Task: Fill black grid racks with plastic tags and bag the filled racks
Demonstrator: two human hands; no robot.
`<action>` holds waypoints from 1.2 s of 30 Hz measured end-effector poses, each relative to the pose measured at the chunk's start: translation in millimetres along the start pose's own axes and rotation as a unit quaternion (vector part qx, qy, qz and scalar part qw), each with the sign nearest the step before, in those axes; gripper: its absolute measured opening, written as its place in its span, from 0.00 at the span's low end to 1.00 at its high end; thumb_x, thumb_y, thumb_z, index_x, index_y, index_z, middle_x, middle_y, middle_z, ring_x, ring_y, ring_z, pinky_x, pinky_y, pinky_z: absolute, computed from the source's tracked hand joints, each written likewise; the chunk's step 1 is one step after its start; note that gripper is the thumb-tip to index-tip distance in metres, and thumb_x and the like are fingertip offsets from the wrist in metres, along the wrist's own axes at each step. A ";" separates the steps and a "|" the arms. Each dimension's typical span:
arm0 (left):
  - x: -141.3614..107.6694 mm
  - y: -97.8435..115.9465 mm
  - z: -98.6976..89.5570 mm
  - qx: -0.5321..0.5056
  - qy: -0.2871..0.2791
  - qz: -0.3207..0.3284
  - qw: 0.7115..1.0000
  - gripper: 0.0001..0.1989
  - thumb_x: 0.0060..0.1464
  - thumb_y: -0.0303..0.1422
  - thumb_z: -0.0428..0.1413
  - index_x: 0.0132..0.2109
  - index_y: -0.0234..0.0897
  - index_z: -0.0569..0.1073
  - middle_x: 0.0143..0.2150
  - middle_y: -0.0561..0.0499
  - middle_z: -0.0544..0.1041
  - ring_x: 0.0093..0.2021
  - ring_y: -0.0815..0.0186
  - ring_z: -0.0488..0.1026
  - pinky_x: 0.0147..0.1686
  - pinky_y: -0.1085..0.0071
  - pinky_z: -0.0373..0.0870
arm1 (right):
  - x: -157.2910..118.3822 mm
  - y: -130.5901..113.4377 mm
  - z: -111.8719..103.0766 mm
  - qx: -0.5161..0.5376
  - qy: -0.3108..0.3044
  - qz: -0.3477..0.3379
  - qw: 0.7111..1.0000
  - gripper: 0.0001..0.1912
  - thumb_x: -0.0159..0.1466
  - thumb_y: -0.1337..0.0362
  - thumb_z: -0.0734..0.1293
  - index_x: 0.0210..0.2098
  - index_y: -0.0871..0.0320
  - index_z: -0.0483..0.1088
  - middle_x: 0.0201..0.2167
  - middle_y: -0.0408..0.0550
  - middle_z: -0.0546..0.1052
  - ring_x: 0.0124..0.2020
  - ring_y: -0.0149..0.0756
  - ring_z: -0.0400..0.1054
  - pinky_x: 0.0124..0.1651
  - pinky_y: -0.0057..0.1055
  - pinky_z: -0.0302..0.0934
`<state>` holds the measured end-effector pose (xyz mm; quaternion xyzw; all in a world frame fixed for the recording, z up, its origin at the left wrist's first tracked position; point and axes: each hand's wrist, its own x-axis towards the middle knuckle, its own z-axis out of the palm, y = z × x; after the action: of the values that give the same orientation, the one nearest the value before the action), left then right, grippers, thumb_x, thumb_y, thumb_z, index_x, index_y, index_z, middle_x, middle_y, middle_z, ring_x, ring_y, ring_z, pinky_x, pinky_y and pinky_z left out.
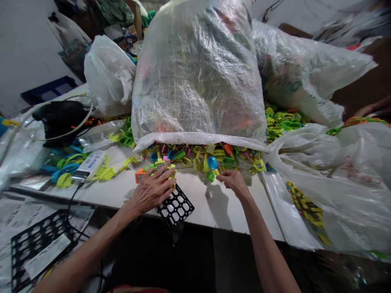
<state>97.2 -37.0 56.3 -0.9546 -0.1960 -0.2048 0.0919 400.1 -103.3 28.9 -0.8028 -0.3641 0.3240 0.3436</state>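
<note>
My left hand (pixel 154 187) lies with its fingers spread over some small coloured plastic pieces at the top end of a black grid tray (pixel 175 209). An orange piece (pixel 139 175) shows beside its knuckles. My right hand (pixel 232 181) pinches a small yellow piece (pixel 217 172) above the white table (pixel 200 199). Right by it are a blue round piece (pixel 212 163) and a green piece (pixel 210 176); whether they are joined to the yellow one is unclear. Many coloured pieces (pixel 186 162) lie in a row behind both hands.
A large translucent sack (pixel 198 81) stands at the back middle. Plastic bags (pixel 345 162) cover the right side. On the left lie a white box (pixel 91 163), a cable and another black grid tray (pixel 36 244). Part of another person's arm (pixel 377 109) shows at the right edge.
</note>
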 end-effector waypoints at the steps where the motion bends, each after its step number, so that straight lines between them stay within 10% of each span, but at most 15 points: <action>1: 0.1 0.1 0.3 0.002 0.000 -0.001 1.000 0.11 0.62 0.34 0.48 0.46 0.41 0.72 0.58 0.48 0.71 0.57 0.55 0.65 0.52 0.58 0.59 | -11.1 3.6 6.2 0.070 -0.023 -0.002 0.997 0.07 0.43 0.62 0.68 0.18 0.58 0.66 0.09 0.36 0.62 0.13 0.27 0.53 0.18 0.26 0.46; 6: 2.9 0.8 1.7 0.009 -0.015 -0.015 1.000 0.10 0.62 0.35 0.48 0.46 0.41 0.72 0.59 0.49 0.70 0.58 0.56 0.65 0.51 0.58 0.59 | -46.2 5.0 71.0 0.217 -0.132 -0.001 0.967 0.10 0.41 0.62 0.67 0.23 0.59 0.68 0.15 0.38 0.67 0.15 0.26 0.56 0.20 0.26 0.51; 11: 1.9 -0.1 2.4 0.013 -0.027 -0.013 0.999 0.10 0.62 0.35 0.48 0.46 0.40 0.71 0.59 0.50 0.70 0.58 0.56 0.64 0.50 0.58 0.60 | -39.6 -11.4 121.2 0.196 -0.089 -0.044 0.976 0.08 0.43 0.62 0.66 0.22 0.59 0.65 0.16 0.38 0.66 0.19 0.27 0.57 0.22 0.25 0.52; 19: 0.9 -0.1 3.5 0.007 -0.022 -0.018 1.000 0.12 0.62 0.35 0.48 0.48 0.40 0.72 0.59 0.49 0.70 0.60 0.55 0.63 0.50 0.58 0.61 | -8.2 -17.2 140.3 0.220 -0.215 -0.095 0.947 0.08 0.40 0.63 0.68 0.21 0.59 0.68 0.19 0.41 0.71 0.21 0.30 0.61 0.26 0.27 0.59; 26: 1.1 -0.1 3.7 0.001 -0.043 -0.027 0.999 0.20 0.60 0.35 0.51 0.59 0.45 0.65 0.63 0.48 0.65 0.61 0.54 0.62 0.53 0.57 0.60 | -23.5 -14.3 155.2 0.001 -0.086 -0.256 0.963 0.08 0.50 0.68 0.62 0.30 0.58 0.70 0.28 0.46 0.75 0.27 0.33 0.64 0.33 0.29 0.61; 32: 6.0 2.3 6.8 0.015 -0.045 -0.071 0.996 0.22 0.60 0.35 0.51 0.60 0.47 0.64 0.62 0.48 0.66 0.62 0.50 0.61 0.52 0.51 0.60 | -3.8 -36.4 115.8 -0.158 -0.134 -0.276 0.939 0.11 0.52 0.72 0.64 0.35 0.62 0.75 0.29 0.48 0.76 0.29 0.36 0.68 0.33 0.28 0.60; 36: 15.5 3.7 13.4 0.025 -0.025 -0.085 0.996 0.20 0.60 0.36 0.51 0.59 0.45 0.66 0.62 0.47 0.67 0.61 0.49 0.61 0.51 0.51 0.61 | 36.6 -45.8 52.1 -0.362 0.025 -0.219 0.906 0.16 0.57 0.75 0.60 0.40 0.59 0.76 0.42 0.57 0.74 0.37 0.42 0.71 0.37 0.32 0.60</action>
<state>116.4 -31.7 50.5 -0.9366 -0.2842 -0.1827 0.0931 362.6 -34.4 26.3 -0.7800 -0.6141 0.0660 0.1008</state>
